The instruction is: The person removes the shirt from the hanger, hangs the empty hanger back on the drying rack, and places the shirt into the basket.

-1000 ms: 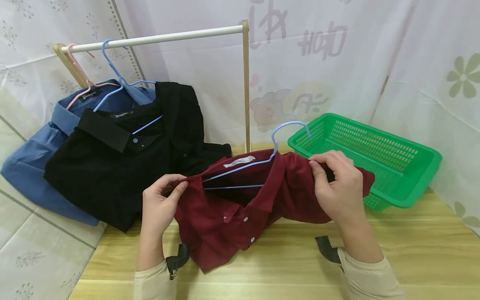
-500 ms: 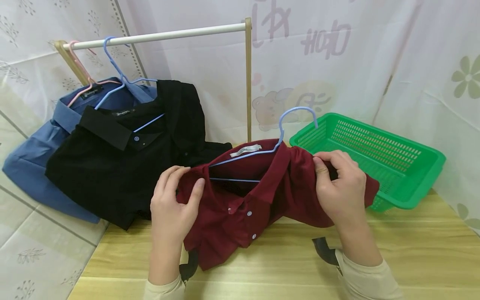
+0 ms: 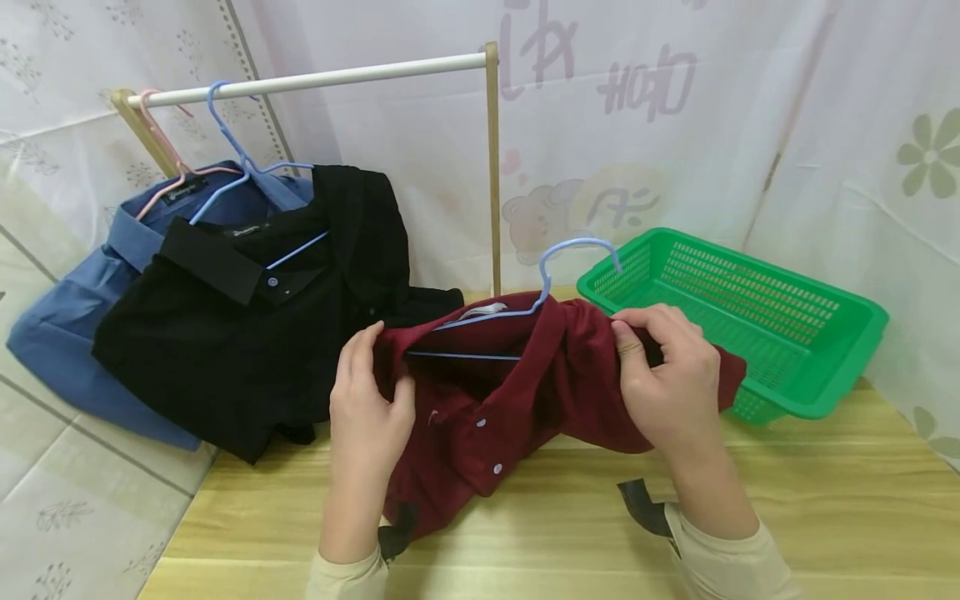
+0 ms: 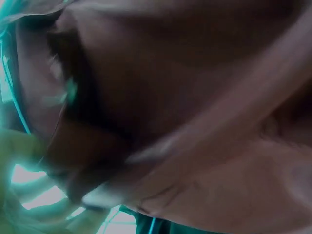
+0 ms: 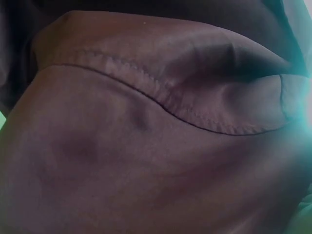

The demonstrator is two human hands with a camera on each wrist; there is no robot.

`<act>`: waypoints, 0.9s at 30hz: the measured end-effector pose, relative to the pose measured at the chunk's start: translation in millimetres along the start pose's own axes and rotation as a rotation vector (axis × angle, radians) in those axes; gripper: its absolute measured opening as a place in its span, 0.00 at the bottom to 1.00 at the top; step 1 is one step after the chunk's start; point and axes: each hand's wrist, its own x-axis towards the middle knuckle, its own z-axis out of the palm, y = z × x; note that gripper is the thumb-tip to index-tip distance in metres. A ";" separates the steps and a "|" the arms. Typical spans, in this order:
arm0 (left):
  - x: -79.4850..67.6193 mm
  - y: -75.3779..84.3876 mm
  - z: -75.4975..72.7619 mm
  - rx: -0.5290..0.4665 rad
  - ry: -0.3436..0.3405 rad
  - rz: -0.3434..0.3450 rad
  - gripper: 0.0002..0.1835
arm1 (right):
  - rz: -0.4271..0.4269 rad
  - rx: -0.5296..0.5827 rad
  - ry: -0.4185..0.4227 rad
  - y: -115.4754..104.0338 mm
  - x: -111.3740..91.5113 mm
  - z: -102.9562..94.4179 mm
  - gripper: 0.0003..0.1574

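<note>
A dark red button shirt [image 3: 517, 408] is spread in front of me, with a light blue hanger [image 3: 543, 283] inside its neck opening. The hanger's hook stands up above the collar. My left hand [image 3: 367, 408] holds the shirt's left shoulder, fingers at the top edge and thumb on the near side. At the other shoulder, my right hand [image 3: 671, 375] pinches the cloth between thumb and fingers. Blurred shirt cloth [image 4: 195, 122] fills most of the left wrist view, with fingers at its lower left. Seamed shirt fabric [image 5: 146, 146] covers the right wrist view.
A rack with a white rail [image 3: 322, 79] stands at the back left. On it hang a black shirt [image 3: 300, 308] on a blue hanger and a blue shirt [image 3: 82, 333] on a pink one. A green basket [image 3: 847, 358] sits behind my right hand on the wooden table [image 3: 570, 533].
My left hand has shifted right along the shirt's shoulder, opening its grip and taking hold again farther in. The shirt rose slightly, then came back down; my right hand kept its pinch.
</note>
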 end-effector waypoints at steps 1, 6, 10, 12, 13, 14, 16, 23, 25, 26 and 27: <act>0.6 -1.4 -0.7 -0.007 0.026 0.004 0.30 | 0.003 0.001 -0.007 -0.2 -0.1 -0.5 0.05; 4.5 -7.8 -6.2 -0.071 0.149 0.034 0.24 | 0.006 0.031 0.014 -0.2 0.1 -0.1 0.04; 8.5 -10.3 -12.2 -0.154 0.204 0.033 0.16 | 0.010 0.056 0.028 0.3 0.2 0.6 0.04; 10.3 -11.7 -16.1 -0.203 0.202 0.007 0.13 | 0.016 0.061 0.028 1.2 0.4 0.2 0.04; 11.1 -12.7 -18.4 -0.234 0.194 -0.016 0.12 | 0.018 0.063 0.030 1.2 0.8 0.1 0.04; 11.9 -13.7 -20.8 -0.271 0.181 -0.042 0.11 | 0.019 0.066 0.032 1.5 1.1 0.0 0.04; 13.7 -16.1 -26.2 -0.349 0.141 -0.107 0.11 | 0.019 0.068 0.035 2.3 1.5 -0.5 0.04; 16.4 -23.1 -46.9 -0.478 -0.096 -0.213 0.15 | 0.028 0.064 0.040 6.6 1.0 -2.5 0.04; 15.8 -25.5 -50.1 -0.501 -0.132 -0.160 0.17 | 0.042 0.059 0.040 6.9 0.8 -3.2 0.04; 15.7 -26.9 -50.8 -0.524 -0.135 -0.117 0.18 | 0.052 0.060 0.038 6.8 0.7 -3.6 0.04; 15.6 -28.5 -51.1 -0.544 -0.131 -0.064 0.19 | 0.062 0.065 0.036 6.4 0.7 -4.0 0.05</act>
